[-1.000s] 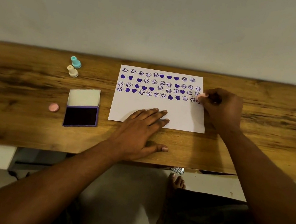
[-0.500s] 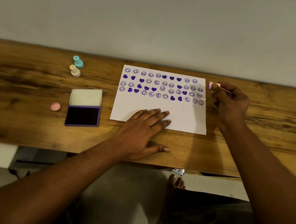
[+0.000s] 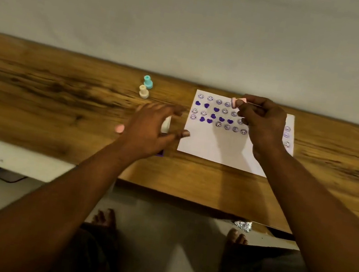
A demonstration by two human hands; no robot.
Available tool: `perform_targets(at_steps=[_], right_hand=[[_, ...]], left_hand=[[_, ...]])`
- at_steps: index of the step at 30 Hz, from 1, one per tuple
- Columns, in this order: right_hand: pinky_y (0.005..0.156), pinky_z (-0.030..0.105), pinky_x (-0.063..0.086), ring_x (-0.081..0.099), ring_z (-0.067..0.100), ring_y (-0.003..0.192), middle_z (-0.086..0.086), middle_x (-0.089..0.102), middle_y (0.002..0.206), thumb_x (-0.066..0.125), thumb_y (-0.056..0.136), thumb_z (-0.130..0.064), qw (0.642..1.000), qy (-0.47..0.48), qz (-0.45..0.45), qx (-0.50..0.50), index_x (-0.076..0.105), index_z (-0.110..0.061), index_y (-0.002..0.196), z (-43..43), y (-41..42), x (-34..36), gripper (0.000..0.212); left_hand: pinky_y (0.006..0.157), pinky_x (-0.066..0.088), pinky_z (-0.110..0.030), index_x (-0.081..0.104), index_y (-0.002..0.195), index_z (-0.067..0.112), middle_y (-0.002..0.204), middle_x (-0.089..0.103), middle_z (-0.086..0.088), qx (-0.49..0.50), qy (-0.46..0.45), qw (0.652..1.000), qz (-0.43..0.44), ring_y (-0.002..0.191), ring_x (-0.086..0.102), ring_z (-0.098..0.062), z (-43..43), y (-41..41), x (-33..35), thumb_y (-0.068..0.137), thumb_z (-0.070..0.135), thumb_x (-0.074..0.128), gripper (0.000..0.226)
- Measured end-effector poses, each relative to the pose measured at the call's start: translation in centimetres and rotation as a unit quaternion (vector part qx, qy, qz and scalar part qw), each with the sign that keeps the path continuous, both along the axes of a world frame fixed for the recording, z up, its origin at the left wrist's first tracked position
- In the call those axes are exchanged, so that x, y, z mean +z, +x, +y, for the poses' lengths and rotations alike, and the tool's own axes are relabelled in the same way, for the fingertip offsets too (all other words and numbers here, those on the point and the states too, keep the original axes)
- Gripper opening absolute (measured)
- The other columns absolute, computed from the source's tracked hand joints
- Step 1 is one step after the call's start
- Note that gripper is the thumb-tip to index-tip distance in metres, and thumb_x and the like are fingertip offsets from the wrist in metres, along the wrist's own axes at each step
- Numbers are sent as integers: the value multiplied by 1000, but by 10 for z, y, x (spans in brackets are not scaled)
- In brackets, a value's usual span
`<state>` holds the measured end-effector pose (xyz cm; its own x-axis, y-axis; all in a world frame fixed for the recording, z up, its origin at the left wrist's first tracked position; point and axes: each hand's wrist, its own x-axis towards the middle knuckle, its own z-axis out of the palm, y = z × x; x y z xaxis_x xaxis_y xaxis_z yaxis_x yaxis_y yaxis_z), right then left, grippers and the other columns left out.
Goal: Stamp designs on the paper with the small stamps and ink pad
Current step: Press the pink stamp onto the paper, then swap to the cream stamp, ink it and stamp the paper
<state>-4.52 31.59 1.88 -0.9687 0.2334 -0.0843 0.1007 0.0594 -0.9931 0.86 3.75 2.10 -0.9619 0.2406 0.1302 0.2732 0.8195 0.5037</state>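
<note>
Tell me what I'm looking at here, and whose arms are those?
The arms belong to a person with a camera worn on the head, so you see roughly what that person sees, looking forward and down. There is no machine here, only two bare hands.

In front is a wooden table. On it lies a sheet of white paper printed with purple smiley faces and hearts. The right hand is raised over the paper, and its fingers pinch a small pink stamp. The left hand hovers with fingers spread over the ink pad, hiding most of it.

Further back stand a teal stamp and a cream stamp. A little pink cap lies by the left hand.
</note>
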Motion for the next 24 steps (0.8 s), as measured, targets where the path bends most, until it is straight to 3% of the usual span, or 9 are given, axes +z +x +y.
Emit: perform_targets(at_steps=[3, 5, 8, 11, 17, 24], right_hand=[[69, 27, 59, 78, 12, 85, 1, 81, 89, 89, 83, -27, 998, 24, 7, 58, 77, -14, 111, -50, 1, 2, 33], [81, 35, 63, 79, 16, 91, 4, 82, 92, 90, 82, -26, 994, 36, 20, 103, 78, -13, 110, -85, 4, 2, 33], [83, 25, 61, 77, 5, 94, -7, 81, 95, 89, 81, -31, 979, 92, 43, 178, 78, -17, 111, -133, 11, -1, 34], [76, 15, 57, 75, -2, 90, -15, 80, 93, 87, 84, -33, 956, 151, 65, 242, 78, -23, 110, -170, 20, -7, 29], [78, 20, 59, 72, -6, 90, -18, 77, 96, 86, 84, -37, 914, 263, 113, 286, 75, -30, 107, -217, 28, -18, 25], [82, 30, 61, 70, 0, 89, -16, 76, 97, 76, 93, -36, 865, 346, 154, 329, 74, -34, 106, -236, 29, -21, 13]], left_hand=[[88, 56, -39, 67, 131, 35, 118, 70, 15, 72, 14, 997, -25, 104, 63, -7, -59, 2, 0, 82, 60, 78, 56], [78, 57, -36, 70, 126, 33, 113, 71, 12, 107, 2, 993, -48, 99, 65, -10, -92, 8, -6, 76, 56, 86, 57], [88, 56, -38, 73, 126, 30, 119, 72, 6, 140, -7, 987, -78, 106, 68, -19, -128, 19, -19, 68, 54, 93, 67], [95, 56, -40, 74, 124, 32, 125, 68, 9, 147, 9, 985, -93, 108, 67, -14, -144, 25, -28, 64, 58, 94, 68], [92, 53, -46, 79, 112, 35, 113, 71, 8, 136, 28, 988, -71, 104, 67, -17, -151, 24, -32, 68, 59, 89, 50], [100, 49, -50, 77, 113, 32, 122, 69, 7, 153, 14, 986, -71, 114, 65, -20, -151, 24, -32, 76, 49, 87, 42]])
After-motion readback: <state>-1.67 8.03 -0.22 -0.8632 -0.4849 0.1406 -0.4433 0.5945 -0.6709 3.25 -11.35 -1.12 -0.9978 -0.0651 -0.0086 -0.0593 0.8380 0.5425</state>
